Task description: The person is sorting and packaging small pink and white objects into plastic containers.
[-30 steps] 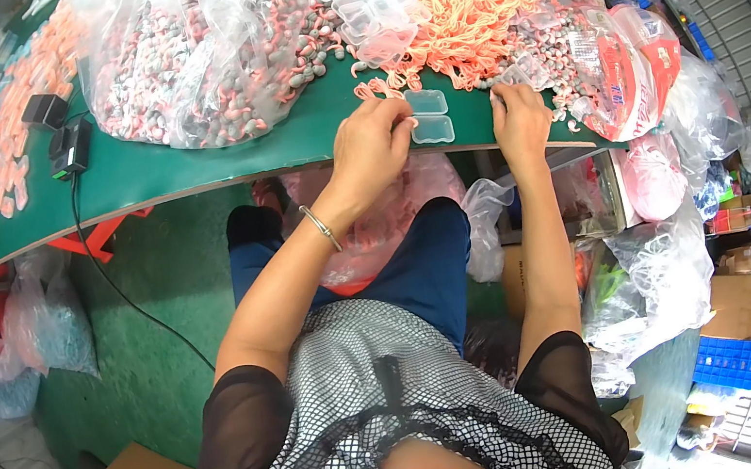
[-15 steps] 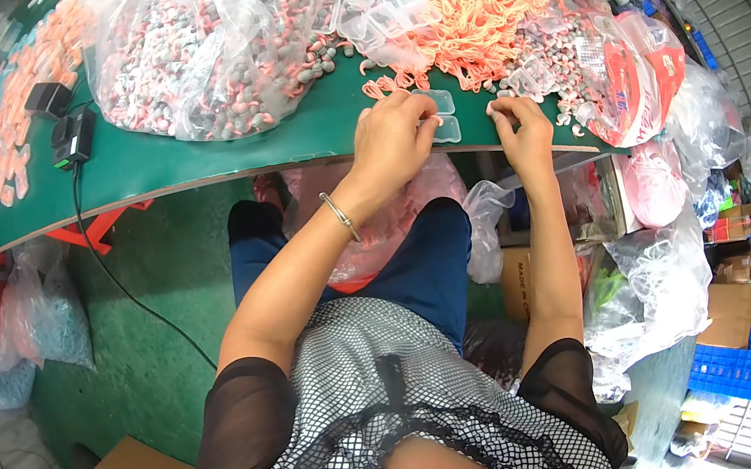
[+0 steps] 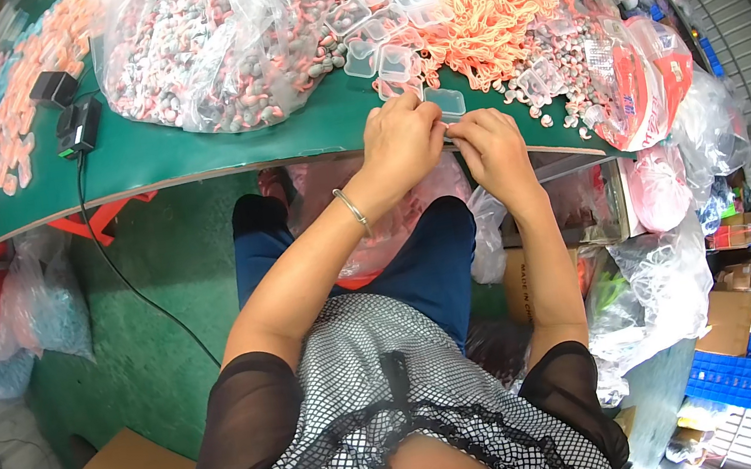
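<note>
At the front edge of the green table [image 3: 225,150], my two hands meet fingertip to fingertip. My left hand [image 3: 400,142] is closed in a pinch, and so is my right hand [image 3: 495,152]. Between the fingertips is something tiny and pale that I cannot make out. Just beyond them lies a small clear plastic case [image 3: 447,101], partly hidden by my left fingers. More clear cases [image 3: 393,63] are piled past my left hand. Behind the hands spreads a heap of orange cords [image 3: 496,4]. Small grey and pink rounded pieces [image 3: 556,73] lie scattered beyond my right hand.
A big clear bag [image 3: 210,54] of grey and pink pieces stands at the back. Left of it are a black device [image 3: 79,127] with a cable and rows of filled orange cases [image 3: 13,145]. A red-and-clear bag [image 3: 642,84] sits at the right edge.
My right hand has moved left, from beside the loose pieces to my left fingertips. The left hand stays near the clear case, still pinched.
</note>
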Demonstrator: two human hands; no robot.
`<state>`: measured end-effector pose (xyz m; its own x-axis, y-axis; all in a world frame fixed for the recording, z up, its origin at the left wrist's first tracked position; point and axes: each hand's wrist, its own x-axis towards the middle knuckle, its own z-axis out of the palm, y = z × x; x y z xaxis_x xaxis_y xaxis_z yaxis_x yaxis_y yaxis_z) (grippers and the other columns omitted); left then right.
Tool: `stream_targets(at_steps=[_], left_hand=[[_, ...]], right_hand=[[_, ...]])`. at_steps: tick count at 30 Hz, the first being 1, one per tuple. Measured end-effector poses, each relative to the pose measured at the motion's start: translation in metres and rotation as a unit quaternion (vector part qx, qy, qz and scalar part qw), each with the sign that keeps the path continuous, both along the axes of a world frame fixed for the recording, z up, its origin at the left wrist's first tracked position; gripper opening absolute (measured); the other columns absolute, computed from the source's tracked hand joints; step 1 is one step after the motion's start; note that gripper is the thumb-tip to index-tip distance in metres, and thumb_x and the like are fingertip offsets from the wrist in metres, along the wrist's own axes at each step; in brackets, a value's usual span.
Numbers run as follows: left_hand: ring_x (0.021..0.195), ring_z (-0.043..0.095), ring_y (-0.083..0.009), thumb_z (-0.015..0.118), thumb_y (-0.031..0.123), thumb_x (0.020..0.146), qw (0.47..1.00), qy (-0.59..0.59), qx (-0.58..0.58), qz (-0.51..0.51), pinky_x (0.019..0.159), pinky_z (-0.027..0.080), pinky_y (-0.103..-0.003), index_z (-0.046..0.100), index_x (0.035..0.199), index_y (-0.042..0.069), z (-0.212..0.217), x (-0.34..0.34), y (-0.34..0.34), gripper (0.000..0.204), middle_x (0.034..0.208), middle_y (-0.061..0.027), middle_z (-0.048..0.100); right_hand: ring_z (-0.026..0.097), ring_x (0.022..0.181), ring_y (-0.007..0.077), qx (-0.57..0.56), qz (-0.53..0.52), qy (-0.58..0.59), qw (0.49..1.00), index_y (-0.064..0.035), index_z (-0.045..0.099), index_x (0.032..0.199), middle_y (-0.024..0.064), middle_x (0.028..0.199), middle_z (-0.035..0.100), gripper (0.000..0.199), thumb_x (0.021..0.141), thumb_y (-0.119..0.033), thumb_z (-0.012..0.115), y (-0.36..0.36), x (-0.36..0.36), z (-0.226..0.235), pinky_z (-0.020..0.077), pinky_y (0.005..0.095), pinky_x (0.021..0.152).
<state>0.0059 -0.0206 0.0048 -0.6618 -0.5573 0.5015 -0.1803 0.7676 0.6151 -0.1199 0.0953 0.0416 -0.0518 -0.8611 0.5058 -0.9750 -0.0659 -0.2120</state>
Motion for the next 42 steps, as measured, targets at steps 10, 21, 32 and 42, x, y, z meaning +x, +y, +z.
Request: stream_targets(at_steps=[10,21,32,42], left_hand=[[0.088,0.060,-0.0273,0.075,0.024,0.074,0.999,-0.017,-0.004,-0.037,0.075,0.043,-0.042,0.067,0.092,0.010,0.002,0.007,-0.001,0.024,0.085,-0.0066,0.060],[0.089,0.059,-0.0273,0.075,0.023,0.075,0.999,-0.027,-0.004,-0.044,0.075,0.043,-0.042,0.065,0.101,0.011,0.005,0.010,-0.001,0.031,0.087,-0.0060,0.061],[0.090,0.060,-0.0267,0.075,0.023,0.075,0.999,-0.014,-0.021,-0.022,0.076,0.043,-0.041,0.066,0.101,0.010,0.000,0.008,0.000,0.031,0.088,-0.0063,0.062],[0.091,0.061,-0.0276,0.077,0.022,0.073,0.999,-0.019,0.004,-0.046,0.079,0.045,-0.041,0.066,0.103,0.008,0.001,0.011,-0.004,0.035,0.090,-0.0067,0.063]], right_hand=[[0.061,0.086,0.0279,0.035,-0.035,-0.112,0.992,-0.0067,0.069,0.098,0.0095,0.091,0.062,0.019,0.079,-0.005,0.067,-0.001,-0.021,-0.011,0.0460,0.0381,0.076],[0.065,0.072,0.0249,0.002,-0.100,-0.168,0.981,-0.0049,0.070,0.093,0.0096,0.082,0.067,0.016,0.081,-0.016,0.069,-0.049,-0.037,-0.007,0.0507,0.0358,0.067],[0.069,0.072,0.0261,0.084,-0.197,-0.188,0.959,-0.0072,0.073,0.082,0.0116,0.074,0.070,0.025,0.079,-0.031,0.071,-0.075,-0.047,-0.010,0.0523,0.0374,0.066],[0.061,0.075,0.0093,0.014,-0.057,-0.362,0.930,0.0008,0.069,0.093,0.0038,0.086,0.069,0.009,0.084,0.000,0.068,-0.012,-0.036,-0.008,0.0495,0.0244,0.072]])
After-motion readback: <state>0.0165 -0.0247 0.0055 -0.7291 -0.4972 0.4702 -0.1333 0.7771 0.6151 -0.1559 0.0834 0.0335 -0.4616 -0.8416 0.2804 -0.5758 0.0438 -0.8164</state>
